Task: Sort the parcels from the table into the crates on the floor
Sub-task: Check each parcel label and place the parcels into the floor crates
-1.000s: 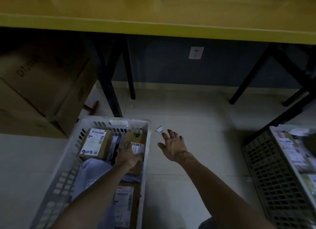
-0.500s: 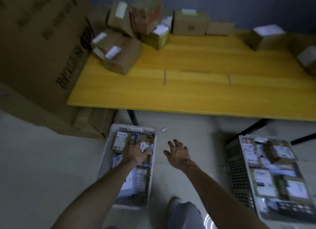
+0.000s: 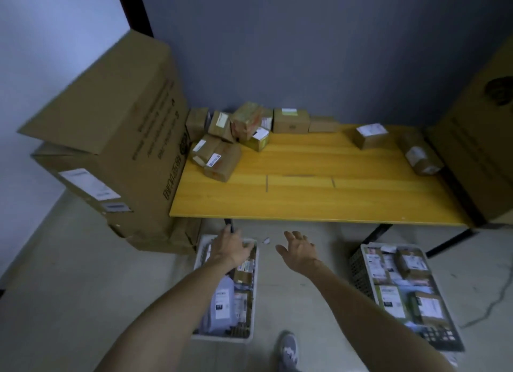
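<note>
Now both hands (image 3: 231,248) (image 3: 301,250) empty, higher up.

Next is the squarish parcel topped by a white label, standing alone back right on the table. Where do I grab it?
I'd come from above and the front with the right hand. Span the parcel across its two side faces: it lies flat on the table, skewed to its edge, nothing touching it.

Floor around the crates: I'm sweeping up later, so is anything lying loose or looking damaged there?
Yes. A small white paper scrap lies on the floor beside the white crate, in neither crate. Right of the dark crate, a thin crack runs across the floor.
</note>
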